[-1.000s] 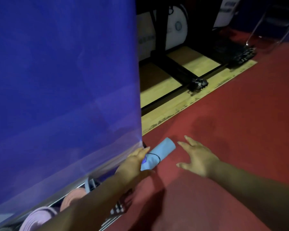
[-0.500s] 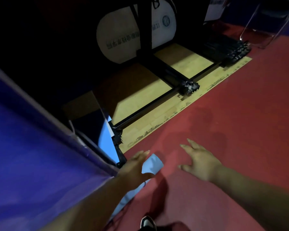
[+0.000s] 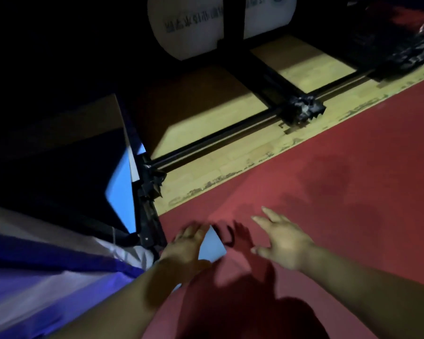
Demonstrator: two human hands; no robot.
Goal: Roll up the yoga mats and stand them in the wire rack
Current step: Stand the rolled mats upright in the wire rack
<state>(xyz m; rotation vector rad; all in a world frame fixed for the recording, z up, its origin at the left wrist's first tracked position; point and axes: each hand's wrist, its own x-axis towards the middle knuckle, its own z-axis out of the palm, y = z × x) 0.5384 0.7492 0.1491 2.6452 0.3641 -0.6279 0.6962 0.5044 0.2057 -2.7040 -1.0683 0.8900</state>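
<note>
A rolled light blue yoga mat (image 3: 213,245) lies on the red floor, its end pointing away from me. My left hand (image 3: 185,247) lies over the mat's left side with the fingers stretched out and blurred; most of the roll is hidden under the hand and forearm. A thin black strap loop (image 3: 228,237) sits at the mat's far end. My right hand (image 3: 280,241) hovers just right of the mat, fingers spread, holding nothing. The wire rack is not in view.
A blue and white fabric panel (image 3: 47,272) fills the lower left. Behind it stand a blue board (image 3: 121,189) and a black metal frame (image 3: 218,150) on a wooden floor strip (image 3: 230,172). A white drum-shaped sign (image 3: 191,23) stands at the back. Red floor (image 3: 340,192) stretches right.
The blue panel that filled the left has dropped low as my view swung, and the rack with its rolled mats has left view. My left hand went from gripping the mat to lying over it.
</note>
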